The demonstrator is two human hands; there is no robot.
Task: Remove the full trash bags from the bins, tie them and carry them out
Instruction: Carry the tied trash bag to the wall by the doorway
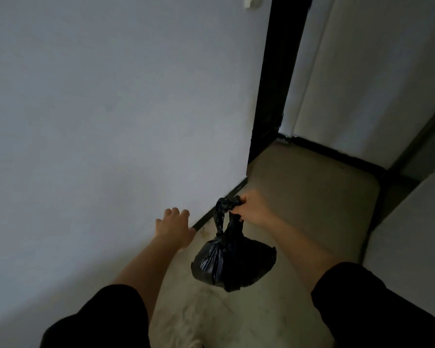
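Observation:
A small black trash bag (pixel 232 262), tied in a knot at its top, hangs in the air above the beige floor. My right hand (pixel 253 209) is shut on the knotted handles and holds the bag up. My left hand (pixel 173 228) reaches forward to the left of the bag, fingers apart and empty, close to the pale wall near its dark skirting. Both forearms are bare below black sleeves.
A pale wall (pixel 98 109) fills the left side. A dark door frame (pixel 274 79) stands ahead, with a lighter wall beyond it. The beige floor (pixel 312 197) runs forward through the opening. Another pale wall (pixel 417 229) with dark edging closes the right side.

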